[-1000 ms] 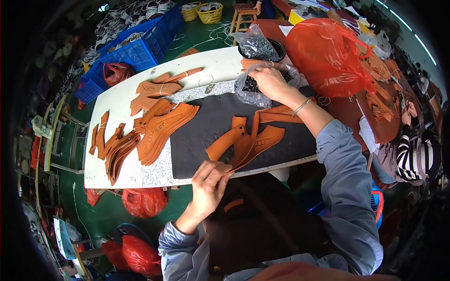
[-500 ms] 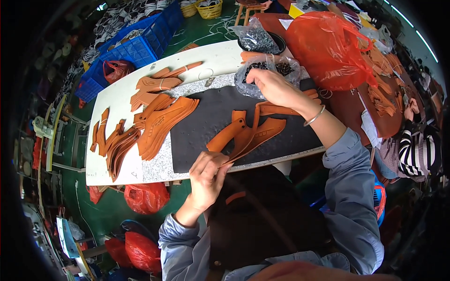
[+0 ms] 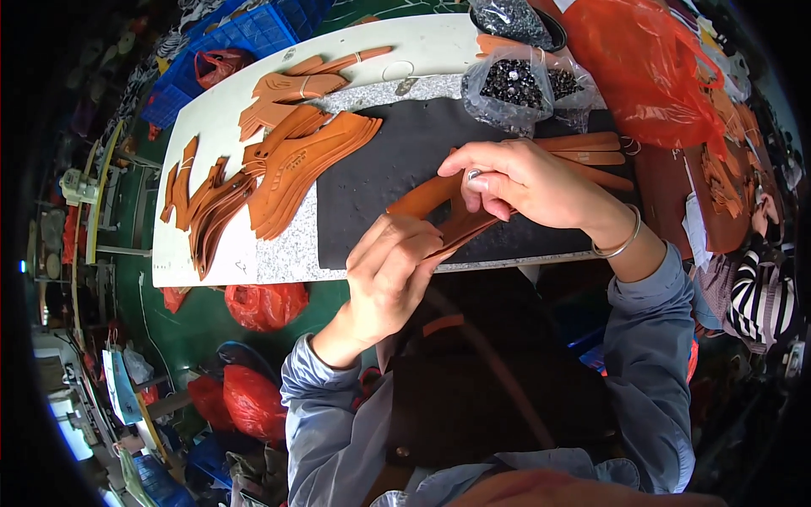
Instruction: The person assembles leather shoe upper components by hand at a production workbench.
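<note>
Near the front edge of a black mat (image 3: 355, 190), my left hand (image 3: 390, 275) pinches the edge of a brown leather shoe-upper piece (image 3: 416, 201). Over that piece is my right hand (image 3: 536, 186), with a small round silvery metal fastener (image 3: 474, 174) between thumb and fingertips. Part of the leather is hidden behind both hands. Beyond them, a clear plastic bag (image 3: 486, 111) lies open with many small dark and shiny metal fasteners inside. Several brown leather strips (image 3: 583, 144) rest just past my right wrist.
Left on the white table (image 3: 198, 122) lie stacked leather uppers (image 3: 308, 173) and tied bundles of leather pieces (image 3: 296, 86). A large red plastic bag (image 3: 634, 68) stands back right. A blue crate (image 3: 245, 42) is beyond the table, and a person in striped clothing (image 3: 752, 291) sits at right.
My right hand has come out of the bag of fasteners and back toward me, now over the leather piece with a fastener in its fingers. My left hand still grips the leather.
</note>
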A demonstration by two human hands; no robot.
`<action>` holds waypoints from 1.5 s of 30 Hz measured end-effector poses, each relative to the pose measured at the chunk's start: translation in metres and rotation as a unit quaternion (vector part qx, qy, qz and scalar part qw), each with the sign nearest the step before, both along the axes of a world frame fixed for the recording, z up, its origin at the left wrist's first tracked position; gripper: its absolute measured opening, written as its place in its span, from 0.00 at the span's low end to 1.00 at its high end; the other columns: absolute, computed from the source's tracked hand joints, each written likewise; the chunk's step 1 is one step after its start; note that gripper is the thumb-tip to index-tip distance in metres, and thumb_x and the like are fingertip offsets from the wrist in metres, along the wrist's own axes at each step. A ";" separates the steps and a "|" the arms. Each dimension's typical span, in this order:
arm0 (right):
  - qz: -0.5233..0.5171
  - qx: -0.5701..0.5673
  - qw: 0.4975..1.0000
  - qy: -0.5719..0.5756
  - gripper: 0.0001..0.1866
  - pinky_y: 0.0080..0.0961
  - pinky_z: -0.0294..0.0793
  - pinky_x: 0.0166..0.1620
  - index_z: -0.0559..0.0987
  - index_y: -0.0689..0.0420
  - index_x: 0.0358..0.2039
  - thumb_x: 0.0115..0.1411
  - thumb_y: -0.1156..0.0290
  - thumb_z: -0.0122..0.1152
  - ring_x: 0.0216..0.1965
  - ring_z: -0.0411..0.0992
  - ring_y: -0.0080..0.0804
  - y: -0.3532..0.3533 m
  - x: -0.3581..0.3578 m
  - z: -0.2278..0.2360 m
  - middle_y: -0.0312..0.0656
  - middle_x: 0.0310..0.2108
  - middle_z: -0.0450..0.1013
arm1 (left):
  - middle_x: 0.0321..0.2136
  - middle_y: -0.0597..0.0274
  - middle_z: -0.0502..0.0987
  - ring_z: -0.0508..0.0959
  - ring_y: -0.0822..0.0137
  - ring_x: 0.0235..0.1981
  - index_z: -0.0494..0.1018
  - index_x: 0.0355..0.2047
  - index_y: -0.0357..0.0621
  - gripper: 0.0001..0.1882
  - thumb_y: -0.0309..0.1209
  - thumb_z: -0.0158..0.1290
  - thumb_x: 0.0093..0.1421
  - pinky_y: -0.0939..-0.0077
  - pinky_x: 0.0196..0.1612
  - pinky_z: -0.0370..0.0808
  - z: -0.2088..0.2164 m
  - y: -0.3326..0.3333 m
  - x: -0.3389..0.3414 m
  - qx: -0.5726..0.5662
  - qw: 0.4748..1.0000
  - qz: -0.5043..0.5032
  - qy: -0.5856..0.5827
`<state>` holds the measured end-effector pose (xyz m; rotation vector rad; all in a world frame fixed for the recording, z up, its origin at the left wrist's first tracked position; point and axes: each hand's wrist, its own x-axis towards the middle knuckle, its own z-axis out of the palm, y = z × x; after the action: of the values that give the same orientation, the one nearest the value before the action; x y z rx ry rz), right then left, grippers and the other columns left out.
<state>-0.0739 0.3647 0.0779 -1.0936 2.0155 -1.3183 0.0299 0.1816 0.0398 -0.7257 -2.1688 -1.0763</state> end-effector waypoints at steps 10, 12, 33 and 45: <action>-0.039 -0.035 0.999 -0.011 0.07 0.24 0.65 0.22 0.75 0.64 0.31 0.57 0.74 0.52 0.17 0.67 0.30 -0.017 0.023 0.002 0.43 0.17 0.69 | 0.26 0.59 0.71 0.72 0.61 0.26 0.71 0.27 0.38 0.15 0.18 0.59 0.35 0.72 0.27 0.70 -0.001 -0.001 0.002 0.008 0.998 0.039 0.049; -0.047 -0.037 0.991 0.117 0.05 0.17 0.66 0.25 0.76 0.64 0.30 0.57 0.76 0.52 0.18 0.64 0.20 -0.017 0.026 -0.002 0.39 0.20 0.70 | 0.26 0.61 0.70 0.71 0.62 0.26 0.72 0.27 0.39 0.16 0.19 0.59 0.33 0.72 0.27 0.69 0.001 0.000 0.002 0.003 0.997 0.042 0.061; -0.066 -0.176 0.888 0.420 0.17 0.26 0.66 0.23 0.71 0.61 0.26 0.42 0.62 0.64 0.22 0.65 0.31 -0.022 0.045 -0.021 0.38 0.24 0.62 | 0.26 0.56 0.72 0.74 0.66 0.26 0.69 0.28 0.35 0.11 0.21 0.60 0.46 0.78 0.27 0.72 0.002 0.008 0.011 0.144 0.989 0.005 -0.044; -0.033 -0.073 0.916 0.393 0.15 0.26 0.68 0.24 0.66 0.57 0.23 0.45 0.65 0.63 0.21 0.71 0.32 -0.014 0.048 -0.021 0.37 0.17 0.67 | 0.26 0.57 0.71 0.71 0.69 0.27 0.67 0.28 0.36 0.11 0.18 0.58 0.47 0.79 0.31 0.69 0.001 -0.002 0.019 0.166 0.983 0.049 -0.058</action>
<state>-0.0257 0.3510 0.0573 -1.8611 2.5421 -1.1743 0.0489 0.1795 0.0407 -0.4103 -2.0220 -1.4119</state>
